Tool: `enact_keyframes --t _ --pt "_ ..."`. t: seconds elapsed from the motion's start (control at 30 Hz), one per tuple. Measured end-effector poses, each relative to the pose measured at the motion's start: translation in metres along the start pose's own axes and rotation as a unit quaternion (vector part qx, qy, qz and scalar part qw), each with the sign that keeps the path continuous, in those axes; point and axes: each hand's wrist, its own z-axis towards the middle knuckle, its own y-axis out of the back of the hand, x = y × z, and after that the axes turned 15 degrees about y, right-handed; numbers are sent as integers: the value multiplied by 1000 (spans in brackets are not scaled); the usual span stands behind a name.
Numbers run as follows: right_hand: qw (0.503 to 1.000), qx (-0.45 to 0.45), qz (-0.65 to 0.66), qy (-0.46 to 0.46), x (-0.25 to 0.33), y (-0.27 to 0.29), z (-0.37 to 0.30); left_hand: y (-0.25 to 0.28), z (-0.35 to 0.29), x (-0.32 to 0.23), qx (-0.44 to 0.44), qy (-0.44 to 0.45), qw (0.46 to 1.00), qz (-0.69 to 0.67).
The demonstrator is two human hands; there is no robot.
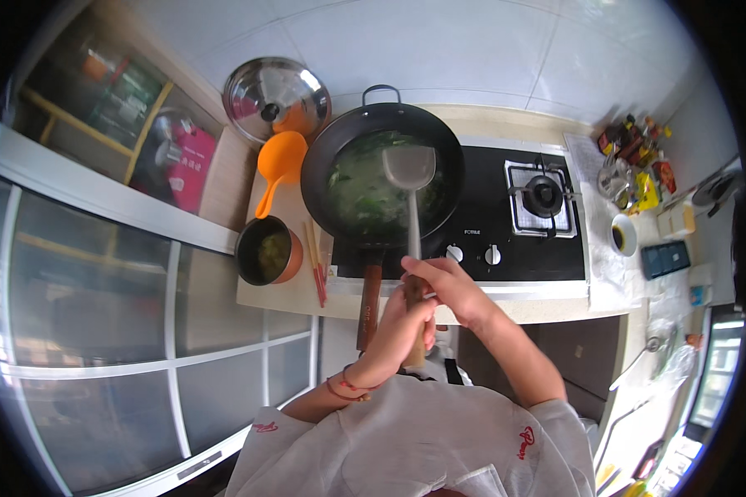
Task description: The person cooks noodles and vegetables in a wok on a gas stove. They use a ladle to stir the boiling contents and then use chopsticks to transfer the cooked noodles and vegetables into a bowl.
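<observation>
Both my hands are wrapped round the wooden handle of a metal wok spatula [409, 168]. My left hand [399, 331] grips lower on the handle, nearer my body, and my right hand [449, 286] closes round it just above. The spatula's flat blade is raised over a black wok [315, 178], which holds steaming, cloudy liquid with green leaves [365, 195]. Sticking out toward me, the wok's own wooden handle [370, 306] lies just left of my hands, with neither hand on it.
An orange ladle [280, 157], a copper-coloured pot [283, 263] and chopsticks [315, 265] sit left of the wok, with a steel lid [265, 91] behind. On the right are a bare burner [544, 197], a white bowl of dark sauce [624, 236] and several bottles [638, 145].
</observation>
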Motion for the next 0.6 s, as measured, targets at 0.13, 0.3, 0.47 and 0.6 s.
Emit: enact_keyframes --t 0.13,0.3,0.47,0.6 --pt "996 -27 -45 -75 41 -4 20 38 -22 -11 53 -67 959 269" --pt "959 -49 -222 -170 118 35 38 120 -37 46 -225 -210 885 350" --pt "735 53 -616 -278 189 27 63 148 1 42 119 200 954 -191" --pt "641 78 -664 -377 234 -10 93 121 22 61 15 132 976 -174"
